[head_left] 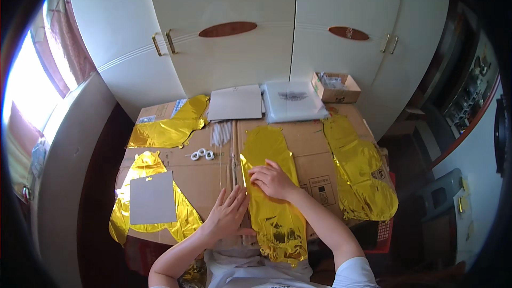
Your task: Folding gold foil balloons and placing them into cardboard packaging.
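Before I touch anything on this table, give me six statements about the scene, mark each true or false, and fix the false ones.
1. The right hand rests on the middle foil piece. True.
2. The left hand is clenched in a fist. False: its fingers are extended.
3. The grey square card lies under the front-left foil piece. False: it lies on top.
4. The white rolls lie left of the middle foil piece. True.
5. The open box stands left of the plastic stack. False: it stands right.
6. The pale board lies left of the plastic stack. True.
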The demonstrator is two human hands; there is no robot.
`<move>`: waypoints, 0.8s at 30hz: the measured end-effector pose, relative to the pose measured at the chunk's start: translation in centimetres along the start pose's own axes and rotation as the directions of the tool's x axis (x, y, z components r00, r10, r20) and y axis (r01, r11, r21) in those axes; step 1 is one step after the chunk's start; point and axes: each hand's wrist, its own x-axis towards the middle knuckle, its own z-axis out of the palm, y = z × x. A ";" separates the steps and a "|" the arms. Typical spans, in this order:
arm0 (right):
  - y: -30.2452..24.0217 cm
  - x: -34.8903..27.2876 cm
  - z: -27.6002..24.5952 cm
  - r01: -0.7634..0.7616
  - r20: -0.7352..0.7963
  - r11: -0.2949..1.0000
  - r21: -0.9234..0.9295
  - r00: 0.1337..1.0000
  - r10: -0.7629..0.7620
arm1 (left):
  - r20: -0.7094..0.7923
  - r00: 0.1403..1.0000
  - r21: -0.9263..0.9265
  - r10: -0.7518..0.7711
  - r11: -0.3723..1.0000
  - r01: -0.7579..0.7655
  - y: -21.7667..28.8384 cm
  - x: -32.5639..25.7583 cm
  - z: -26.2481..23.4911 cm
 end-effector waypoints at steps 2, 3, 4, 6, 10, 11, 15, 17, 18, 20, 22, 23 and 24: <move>-0.4 0.5 -1.4 -0.059 -0.024 0.971 0.230 0.997 0.067 | -0.046 0.999 -0.047 -0.002 0.999 -0.001 -0.4 0.4 -0.1; -0.7 0.9 -2.8 -0.042 -0.065 0.974 0.224 0.996 0.058 | -0.068 0.998 -0.075 -0.004 0.997 -0.001 -0.5 0.7 0.1; -1.2 1.3 -4.4 -0.089 -0.074 0.953 0.290 0.991 0.115 | -0.077 0.997 -0.097 -0.006 0.995 -0.001 -0.6 0.9 0.4; -1.7 1.0 -7.6 -0.182 -0.086 0.891 0.415 0.967 0.238 | -0.093 0.996 -0.143 0.000 0.990 -0.014 -0.9 1.5 1.4; 0.5 -3.2 -10.3 -0.414 -0.021 0.871 0.264 0.901 0.434 | -0.113 0.993 -0.220 0.045 0.973 -0.069 -0.8 2.8 2.8; 0.7 -4.3 -10.4 -0.449 -0.011 0.857 0.253 0.884 0.467 | -0.123 0.991 -0.208 0.052 0.975 -0.077 -0.6 2.9 2.6; 2.0 -7.3 -9.5 -0.521 0.033 0.821 0.233 0.848 0.529 | -0.142 0.988 -0.132 0.059 0.988 -0.078 -0.3 3.2 2.6; 2.2 -6.4 -9.1 -0.512 0.056 0.840 0.181 0.858 0.511 | -0.132 0.990 -0.088 0.051 0.994 -0.063 -0.1 3.0 2.6; 2.5 -5.8 -8.6 -0.501 0.061 0.853 0.143 0.865 0.498 | -0.125 0.991 -0.074 0.052 0.995 -0.062 -0.1 2.9 2.9; 3.5 -4.1 -8.0 -0.467 0.055 0.884 0.019 0.883 0.466 | -0.132 0.989 -0.073 0.059 0.995 -0.070 -0.2 2.9 3.2; 4.6 -2.6 -6.7 -0.421 0.039 0.897 -0.134 0.902 0.430 | -0.142 0.987 -0.097 0.072 0.992 -0.086 -0.3 2.5 3.3; 5.2 -2.0 -6.3 -0.413 0.039 0.885 -0.213 0.902 0.430 | -0.160 0.984 -0.114 0.075 0.989 -0.094 -0.4 2.7 3.4; 5.5 -1.4 -5.8 -0.402 0.040 0.870 -0.286 0.902 0.430 | -0.154 0.985 -0.108 0.077 0.990 -0.094 -0.5 2.6 3.4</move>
